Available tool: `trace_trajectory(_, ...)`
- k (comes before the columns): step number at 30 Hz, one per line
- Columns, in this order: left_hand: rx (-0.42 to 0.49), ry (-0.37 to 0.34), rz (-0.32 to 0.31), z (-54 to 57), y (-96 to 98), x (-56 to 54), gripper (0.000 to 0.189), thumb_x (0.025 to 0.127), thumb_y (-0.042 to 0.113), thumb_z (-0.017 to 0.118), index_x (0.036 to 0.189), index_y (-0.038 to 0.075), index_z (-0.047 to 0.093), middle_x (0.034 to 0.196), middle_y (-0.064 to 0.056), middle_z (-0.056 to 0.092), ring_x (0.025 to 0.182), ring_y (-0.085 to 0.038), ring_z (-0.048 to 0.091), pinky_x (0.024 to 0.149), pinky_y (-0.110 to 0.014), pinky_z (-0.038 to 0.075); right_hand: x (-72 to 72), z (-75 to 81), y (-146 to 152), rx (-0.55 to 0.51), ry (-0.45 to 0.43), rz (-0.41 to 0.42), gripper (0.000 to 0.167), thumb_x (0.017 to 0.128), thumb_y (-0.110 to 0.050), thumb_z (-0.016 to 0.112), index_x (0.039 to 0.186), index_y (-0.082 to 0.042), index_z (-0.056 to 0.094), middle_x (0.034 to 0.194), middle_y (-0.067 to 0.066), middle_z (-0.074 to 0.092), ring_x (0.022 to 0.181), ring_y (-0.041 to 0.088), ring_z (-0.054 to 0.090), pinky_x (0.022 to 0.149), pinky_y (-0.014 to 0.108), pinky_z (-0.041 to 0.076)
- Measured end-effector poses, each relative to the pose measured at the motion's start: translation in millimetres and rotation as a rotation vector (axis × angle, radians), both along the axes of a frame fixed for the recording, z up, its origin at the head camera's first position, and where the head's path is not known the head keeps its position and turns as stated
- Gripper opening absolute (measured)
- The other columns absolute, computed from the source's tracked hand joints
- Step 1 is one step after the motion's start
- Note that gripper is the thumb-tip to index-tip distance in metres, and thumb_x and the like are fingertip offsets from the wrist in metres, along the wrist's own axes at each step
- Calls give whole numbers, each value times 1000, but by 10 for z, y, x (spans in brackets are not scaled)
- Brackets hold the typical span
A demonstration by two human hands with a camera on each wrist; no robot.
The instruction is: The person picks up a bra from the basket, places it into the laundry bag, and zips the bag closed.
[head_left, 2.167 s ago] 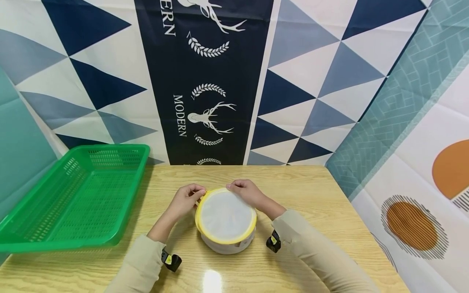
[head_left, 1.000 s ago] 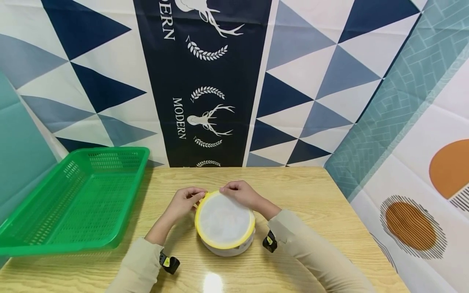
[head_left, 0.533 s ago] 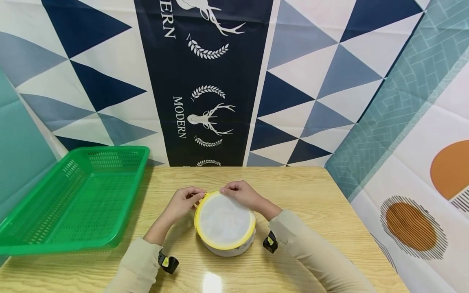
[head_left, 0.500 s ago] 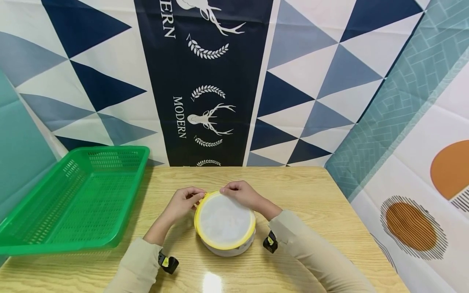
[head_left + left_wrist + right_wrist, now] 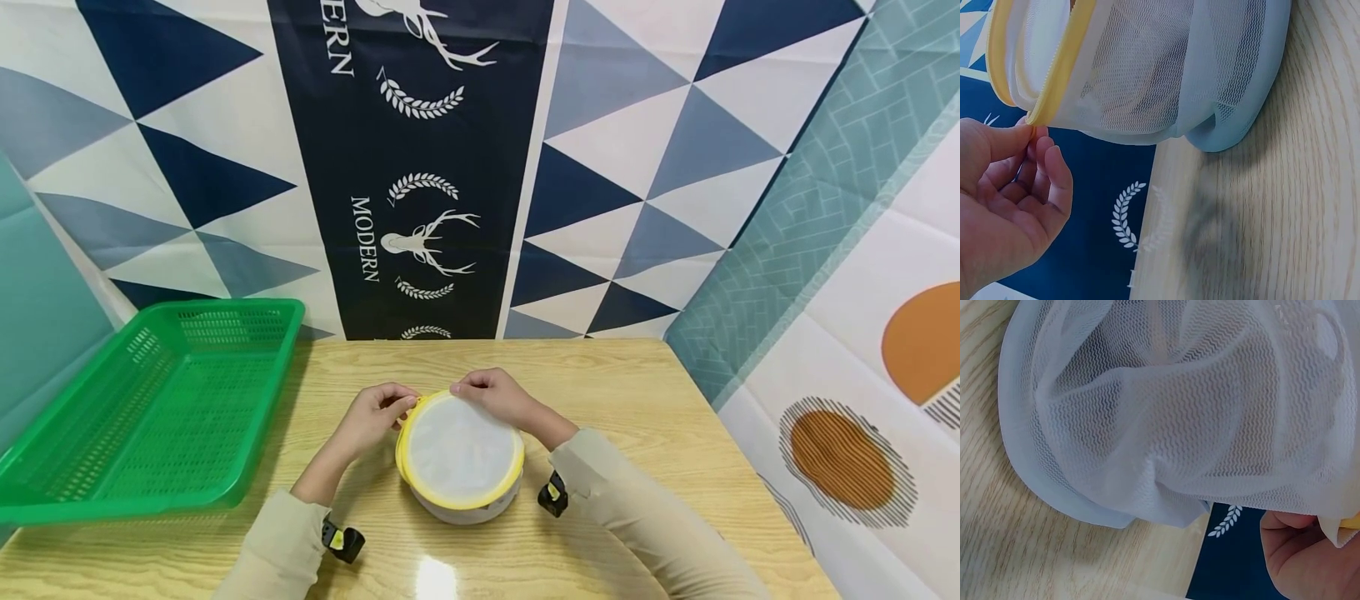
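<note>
A round white mesh laundry bag with a yellow zipper rim stands on the table in front of me. Its mesh side looks soft and creased in the left wrist view. There, two yellow zipper edges stand apart higher up and meet near the fingertips. My left hand pinches the yellow rim at the bag's far left between thumb and fingers; whether a zipper pull is in that pinch is hidden. At the far edge, my right hand grips the rim, with the thumb on top of the lid.
A green plastic basket stands on the left of the wooden table. Patterned wall sheets rise behind the table's far edge and along both sides. Black wrist cameras are strapped to both forearms.
Since the earliest frame, my right hand has shifted slightly left along the rim. Over the last half second, both hands and the bag have stayed almost still.
</note>
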State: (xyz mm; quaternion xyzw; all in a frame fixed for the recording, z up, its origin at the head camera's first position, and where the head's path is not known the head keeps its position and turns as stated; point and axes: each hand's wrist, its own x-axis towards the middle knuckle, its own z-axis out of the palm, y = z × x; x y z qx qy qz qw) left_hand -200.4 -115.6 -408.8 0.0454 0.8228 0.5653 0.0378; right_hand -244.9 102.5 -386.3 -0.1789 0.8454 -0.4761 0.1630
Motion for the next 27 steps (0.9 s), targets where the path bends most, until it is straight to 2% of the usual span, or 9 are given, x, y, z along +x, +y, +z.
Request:
trace_trajectory(3, 2, 13, -3, 1, -11, 13, 19, 95, 16, 54, 100, 3, 67, 90, -9, 64, 74, -16, 54, 69, -40, 54, -15, -20, 15, -1, 10, -19, 28, 94, -29, 57, 100, -5, 70, 88, 7, 67, 62, 8, 56, 57, 23, 49)
trace_trajectory(10, 19, 24, -21, -17, -36, 25, 19, 95, 16, 54, 100, 2, 66, 86, -11, 62, 74, -18, 53, 68, -41, 54, 201, 318, 41, -7, -13, -32, 27, 96, -21, 54, 102, 2, 68, 86, 7, 66, 62, 6, 54, 57, 21, 48)
trace_trajectory(12, 33, 13, -21, -13, -29, 30, 19, 95, 15, 54, 101, 1, 65, 86, -10, 62, 73, -15, 54, 68, -41, 55, 187, 293, 44, -11, -11, -32, 28, 96, -21, 53, 102, 2, 68, 86, 7, 66, 62, 6, 54, 57, 20, 47)
trace_trajectory(15, 56, -14, -13, -10, -16, 36, 20, 95, 15, 53, 103, 0, 64, 87, -10, 61, 73, -14, 56, 69, -42, 56, 101, 166, 54, -24, -27, -41, 28, 95, -23, 54, 103, 1, 68, 87, 8, 66, 62, 6, 54, 56, 21, 48)
trace_trajectory(19, 81, -48, 13, -14, 9, 37, 20, 96, 14, 52, 104, 0, 64, 89, -9, 61, 74, -13, 57, 69, -41, 57, -5, -2, 65, -46, -47, -63, 30, 94, -27, 56, 104, -2, 68, 101, 11, 67, 64, 6, 56, 57, 23, 49)
trace_trajectory(23, 105, -68, 38, -14, 28, 36, 20, 96, 14, 52, 105, 0, 64, 88, -9, 61, 73, -12, 57, 65, -36, 57, -4, -34, 60, -55, -26, -80, 30, 93, -29, 57, 103, -3, 69, 112, 12, 66, 66, 7, 58, 58, 23, 50)
trace_trajectory(27, 112, -75, 52, -9, 40, 36, 20, 96, 14, 52, 106, 0, 63, 88, -8, 61, 72, -12, 57, 62, -32, 56, 19, -32, 59, -40, 21, -95, 28, 93, -29, 58, 99, -5, 71, 102, 9, 68, 65, 7, 56, 57, 23, 49)
